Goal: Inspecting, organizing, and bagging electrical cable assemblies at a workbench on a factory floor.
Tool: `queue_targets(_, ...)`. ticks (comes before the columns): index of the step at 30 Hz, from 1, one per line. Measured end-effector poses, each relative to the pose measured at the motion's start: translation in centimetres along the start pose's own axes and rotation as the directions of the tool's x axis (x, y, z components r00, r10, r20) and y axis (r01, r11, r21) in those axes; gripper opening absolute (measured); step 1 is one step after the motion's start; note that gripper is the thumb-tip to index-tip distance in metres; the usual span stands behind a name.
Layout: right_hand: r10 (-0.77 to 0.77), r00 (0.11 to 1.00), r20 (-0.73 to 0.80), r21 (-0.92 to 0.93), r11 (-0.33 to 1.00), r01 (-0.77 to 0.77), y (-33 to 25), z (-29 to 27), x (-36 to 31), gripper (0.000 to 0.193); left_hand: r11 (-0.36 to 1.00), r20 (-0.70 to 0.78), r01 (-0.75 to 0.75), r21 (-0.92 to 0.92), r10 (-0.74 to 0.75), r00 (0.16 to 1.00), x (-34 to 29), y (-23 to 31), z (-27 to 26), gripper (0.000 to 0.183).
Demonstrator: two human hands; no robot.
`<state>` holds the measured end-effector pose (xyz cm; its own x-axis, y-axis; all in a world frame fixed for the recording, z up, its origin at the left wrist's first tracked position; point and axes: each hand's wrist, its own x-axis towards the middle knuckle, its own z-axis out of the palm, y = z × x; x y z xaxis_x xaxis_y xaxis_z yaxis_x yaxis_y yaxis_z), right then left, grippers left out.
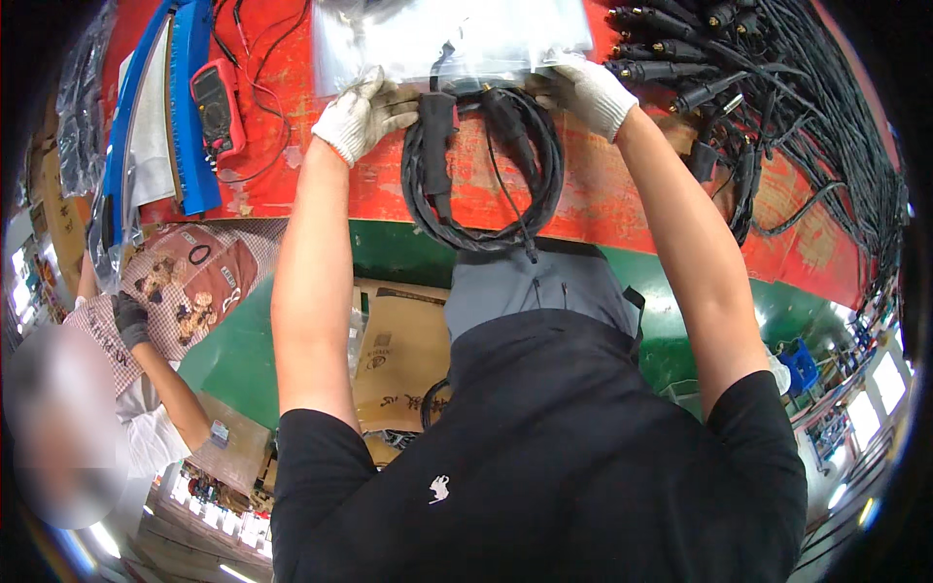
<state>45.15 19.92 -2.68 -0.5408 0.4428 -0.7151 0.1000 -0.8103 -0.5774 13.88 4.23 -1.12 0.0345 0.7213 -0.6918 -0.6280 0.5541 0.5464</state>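
A coiled black cable (554, 180) with thick black connector ends lies on the red worktop in front of me, its lower edge reaching the table's front edge. Beyond it is a stack of clear plastic bags (447, 39), whose near edge meets the top of the coil. My left hand (362, 115), in a white knit glove, pinches the near left corner of a bag, its fingertips beside the coil. Also gloved in white, my right hand (591, 94) grips the bag's near right side, its fingertips partly hidden by the film.
Many black cables with connectors (826, 126) are heaped at the right. On the left lie a red multimeter (219, 109) with leads and a blue rack (194, 107). A co-worker's dark-gloved hand (129, 319) is at the far left. Cardboard (398, 360) sits below the table.
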Motion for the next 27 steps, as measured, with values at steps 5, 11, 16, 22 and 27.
queue_targets(5,-0.168,0.986,-0.012,-0.026,0.985,0.168,0.0,-0.7,2.9,0.026,0.992,-0.061,-0.079,-0.102,0.073,0.995,2.1,0.2,-0.3,0.049)
queue_targets(11,-0.515,0.857,-0.002,-0.348,0.804,0.482,-2.8,-0.9,6.8,0.022,0.957,-0.123,-0.208,-0.204,0.186,0.975,7.9,0.9,-0.7,0.05)
queue_targets(16,-0.484,0.866,-0.124,-0.257,0.859,0.443,-4.3,-0.5,4.5,0.022,0.186,0.327,-0.482,0.856,0.526,0.785,8.4,0.6,-3.0,0.043)
queue_targets(22,-0.075,0.997,-0.001,-0.291,0.954,0.072,-3.6,-0.9,-0.8,0.035,0.866,-0.138,-0.109,0.487,0.199,0.97,2.6,1.5,-3.6,0.022)
queue_targets(27,0.017,0.999,-0.035,-0.382,0.924,-0.029,-3.2,-0.9,-1.3,0.023,0.773,-0.164,-0.025,0.635,0.166,0.972,1.4,2.0,-3.6,0.016)
